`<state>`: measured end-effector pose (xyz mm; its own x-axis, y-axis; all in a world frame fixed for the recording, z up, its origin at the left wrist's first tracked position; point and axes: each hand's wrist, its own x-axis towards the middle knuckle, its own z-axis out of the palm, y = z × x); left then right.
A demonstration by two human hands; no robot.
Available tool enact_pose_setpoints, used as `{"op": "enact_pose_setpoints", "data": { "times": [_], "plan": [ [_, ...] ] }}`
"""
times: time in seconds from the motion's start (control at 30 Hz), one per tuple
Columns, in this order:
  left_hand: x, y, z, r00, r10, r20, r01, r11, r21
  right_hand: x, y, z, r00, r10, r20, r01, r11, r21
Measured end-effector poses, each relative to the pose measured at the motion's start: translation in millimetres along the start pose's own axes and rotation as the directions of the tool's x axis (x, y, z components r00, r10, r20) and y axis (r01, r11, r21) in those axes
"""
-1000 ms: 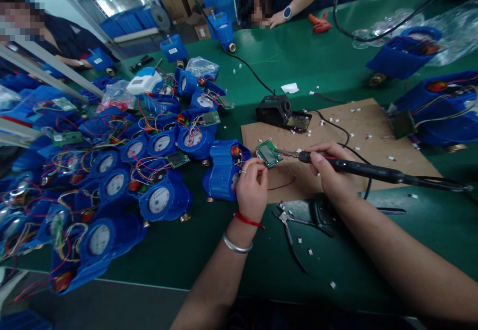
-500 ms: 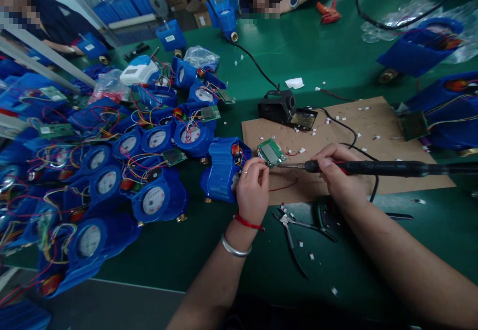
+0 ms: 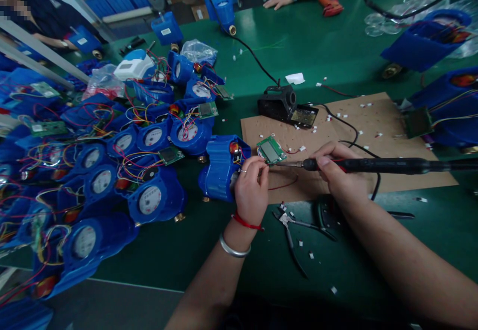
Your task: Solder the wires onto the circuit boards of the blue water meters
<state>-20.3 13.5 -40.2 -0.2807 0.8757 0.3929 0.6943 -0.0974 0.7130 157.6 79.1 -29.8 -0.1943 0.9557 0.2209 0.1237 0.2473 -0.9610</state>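
Observation:
My right hand [image 3: 341, 175] is closed around the handle of a soldering iron [image 3: 388, 165], which lies level and points left. Its metal tip reaches the lower edge of a small green circuit board [image 3: 270, 150] with a grey display. At that same edge, the fingers of my left hand [image 3: 252, 183] are pinched together. Whether they grip the board itself or a thin wire is hidden. Just left of this hand stands a blue water meter [image 3: 220, 163], partly covered by my fingers. A thin red wire [image 3: 286, 185] curves below the board.
Brown cardboard [image 3: 403, 170] lies under the work, strewn with small white connectors. Behind the board is a black soldering iron stand [image 3: 278, 103]. Cutting pliers [image 3: 289, 220] lie in front. Many wired blue meters [image 3: 151, 198] crowd the left. Across the table rests another person's hand [image 3: 280, 0].
The view has shifted slightly. Both my hands, the iron and the board keep almost the same positions together. Across the table, the other person's hand now lies flatter on the surface.

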Motion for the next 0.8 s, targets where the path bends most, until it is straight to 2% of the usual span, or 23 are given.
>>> {"op": "enact_pose_setpoints", "data": {
  "times": [0.43,0.8],
  "plan": [
    [-0.5,-0.8,0.4,1.000,0.001,-0.002,-0.001,1.000,0.004,1.0,1.1,-0.5,1.000,0.018,0.013,-0.018,0.999,-0.050],
    [0.2,0.3,0.5,1.000,0.005,-0.001,-0.005,1.000,-0.004,3.7,0.7,0.3,0.998,0.048,0.030,-0.048,0.999,0.007]
  ]
}}
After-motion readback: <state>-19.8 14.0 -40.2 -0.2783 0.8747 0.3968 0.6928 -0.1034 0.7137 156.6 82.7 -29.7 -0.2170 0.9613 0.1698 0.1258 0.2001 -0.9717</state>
